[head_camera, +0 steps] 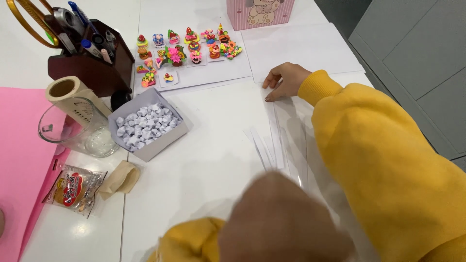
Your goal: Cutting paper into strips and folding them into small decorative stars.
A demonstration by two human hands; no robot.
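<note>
White table (213,145): paper-star box (148,123), glass (77,128), paper strips (264,145).

Right hand (284,80) flat; left hand (284,221) blurred, perhaps fisted.

A glass cup (73,128), pen holder (92,63) and snack packet (73,190) stand left.

yellow sleeve (388,160), pink sheet (19,155), white folded stars (145,123), dark brown pen holder (97,68).
</note>
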